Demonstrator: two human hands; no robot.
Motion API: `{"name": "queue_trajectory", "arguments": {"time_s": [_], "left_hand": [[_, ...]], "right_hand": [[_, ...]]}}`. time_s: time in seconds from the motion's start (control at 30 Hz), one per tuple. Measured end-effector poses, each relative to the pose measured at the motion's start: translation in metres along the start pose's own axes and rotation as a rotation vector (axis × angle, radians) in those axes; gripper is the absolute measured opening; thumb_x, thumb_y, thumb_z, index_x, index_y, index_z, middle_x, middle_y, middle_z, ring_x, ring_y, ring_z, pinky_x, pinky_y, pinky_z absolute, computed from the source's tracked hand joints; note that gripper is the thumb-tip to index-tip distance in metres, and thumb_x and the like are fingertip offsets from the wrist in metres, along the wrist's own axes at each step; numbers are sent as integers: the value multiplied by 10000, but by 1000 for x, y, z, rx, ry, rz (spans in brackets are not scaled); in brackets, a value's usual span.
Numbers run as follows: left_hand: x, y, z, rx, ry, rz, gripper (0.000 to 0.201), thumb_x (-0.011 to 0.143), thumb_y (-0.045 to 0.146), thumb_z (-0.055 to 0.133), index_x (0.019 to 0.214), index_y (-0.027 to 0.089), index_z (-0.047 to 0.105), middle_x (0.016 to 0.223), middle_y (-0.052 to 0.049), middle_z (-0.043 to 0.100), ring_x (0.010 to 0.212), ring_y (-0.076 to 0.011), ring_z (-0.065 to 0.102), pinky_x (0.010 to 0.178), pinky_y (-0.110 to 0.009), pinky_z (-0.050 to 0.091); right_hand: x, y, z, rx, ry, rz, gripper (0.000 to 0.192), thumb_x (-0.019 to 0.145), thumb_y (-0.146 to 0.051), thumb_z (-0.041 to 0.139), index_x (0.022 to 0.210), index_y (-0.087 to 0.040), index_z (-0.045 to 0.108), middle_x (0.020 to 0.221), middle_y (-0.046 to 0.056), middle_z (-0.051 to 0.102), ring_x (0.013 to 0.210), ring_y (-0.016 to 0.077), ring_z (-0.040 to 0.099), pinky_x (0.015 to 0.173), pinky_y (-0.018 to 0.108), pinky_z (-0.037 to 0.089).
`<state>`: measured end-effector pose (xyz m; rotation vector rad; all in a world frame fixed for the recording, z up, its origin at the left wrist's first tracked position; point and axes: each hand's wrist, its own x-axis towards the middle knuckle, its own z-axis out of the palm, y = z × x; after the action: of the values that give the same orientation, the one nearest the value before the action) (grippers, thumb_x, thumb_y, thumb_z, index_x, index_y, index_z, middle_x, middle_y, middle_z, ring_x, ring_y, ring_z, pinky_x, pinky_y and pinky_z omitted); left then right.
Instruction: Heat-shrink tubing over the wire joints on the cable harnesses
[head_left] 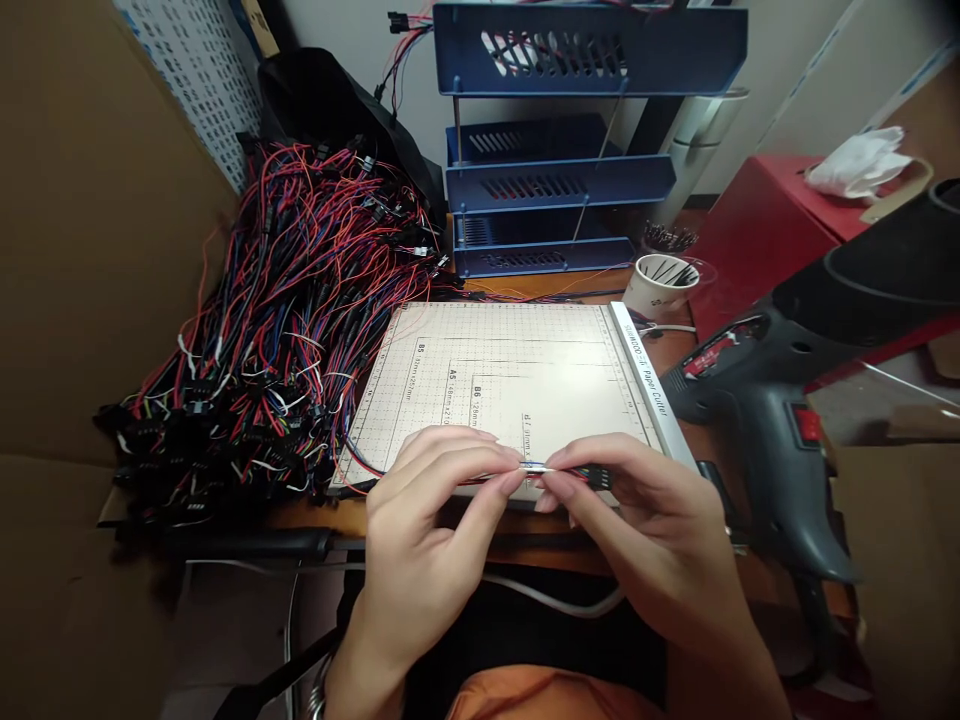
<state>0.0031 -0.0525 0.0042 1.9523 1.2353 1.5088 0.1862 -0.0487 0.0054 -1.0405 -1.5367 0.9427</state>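
While both hands pinch a cable point(577, 474), a heat gun point(780, 400) crowds right.

Red, blue and black wires point(285, 300), blue trays point(559, 180), cream gridded cutting board point(517, 370)

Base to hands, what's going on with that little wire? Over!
Left hand and right hand both pinch the thin wire lead over the paper cutter. Wire pile left, heat gun right, neither touching.

left hand point(427, 520) + right hand point(645, 520) — pinch wire lead point(536, 468) | over paper cutter point(510, 380)
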Motion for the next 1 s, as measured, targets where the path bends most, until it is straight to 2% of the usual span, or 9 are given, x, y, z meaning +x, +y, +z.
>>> {"name": "queue_trajectory", "arguments": {"time_s": [0.17, 0.3, 0.47, 0.57, 0.67, 0.8, 0.87, 0.97, 1.0], "left_hand": [[-2, -1, 1, 18, 7, 34, 197, 928, 69, 730, 1015, 244, 747, 970, -21, 812, 975, -203, 746, 909, -374, 595], [-11, 6, 1, 119, 174, 121, 186, 888, 84, 767, 992, 235, 732, 857, -13, 780, 803, -184, 709, 766, -341, 582], [-16, 16, -1, 4, 101, -216, 223, 1009, 209, 636, 802, 216, 720, 655, 16, 713, 562, -104, 645, 520, -201, 500], [-10, 13, -3, -245, 66, -459, 252, 1061, 400, 588, 1046, 205, 746, 847, -51, 812, 605, -124, 699, 515, -197, 545], [3, 7, -2, -556, 17, -627, 524, 1059, 542, 549, 1438, 184, 602, 1275, -173, 777, 931, -218, 804, 705, -279, 669], [30, 5, -3, -770, 96, -629, 554, 1041, 488, 598, 1504, 190, 533, 1540, -193, 604, 1130, -286, 782, 851, -364, 697], [44, 8, -5, -764, 74, -607, 472, 1035, 389, 613, 1465, 202, 562, 1560, -173, 590, 1053, -265, 805, 809, -341, 704], [63, 17, -11, -671, 9, -542, 393, 1007, 274, 624, 1395, 212, 619, 1538, -151, 614, 698, -137, 775, 580, -245, 661], [70, 20, -14, -635, 6, -512, 378, 994, 244, 631, 1370, 206, 639, 1514, -152, 635, 582, -88, 709, 491, -213, 610]], "right_hand": [[-1, -1, -1, -31, 8, -15, 40, 972, -217, 745, 953, -223, 780, 824, 8, 769, 694, 131, 735, 650, 205, 583], [-4, -5, 1, -19, 282, -8, 31, 945, -220, 784, 919, -222, 767, 746, -1, 761, 626, 136, 724, 591, 205, 578], [-9, -14, 10, 21, 676, -28, 89, 915, -273, 831, 919, -215, 764, 775, 13, 766, 602, 129, 681, 529, 232, 521], [-14, -17, 19, 65, 810, -82, 131, 915, -303, 841, 919, -220, 740, 827, 21, 764, 638, 157, 689, 577, 300, 526], [-26, -13, 28, 102, 799, -159, 112, 957, -318, 797, 936, -251, 711, 823, 16, 765, 642, 195, 701, 557, 339, 528], [-44, 1, 55, 89, 594, -258, 37, 1008, -284, 705, 1019, -304, 735, 893, 18, 795, 737, 222, 759, 556, 336, 570], [-48, 8, 75, 87, 688, -267, 103, 982, -212, 701, 995, -305, 744, 885, 17, 791, 741, 220, 761, 645, 361, 601], [-47, 15, 100, 60, 648, -224, 236, 907, -98, 713, 989, -317, 744, 897, 9, 793, 742, 221, 759, 688, 359, 603], [-45, 16, 104, 46, 566, -226, 288, 891, -79, 715, 1051, -317, 744, 951, 20, 801, 767, 223, 766, 684, 348, 609]]}}
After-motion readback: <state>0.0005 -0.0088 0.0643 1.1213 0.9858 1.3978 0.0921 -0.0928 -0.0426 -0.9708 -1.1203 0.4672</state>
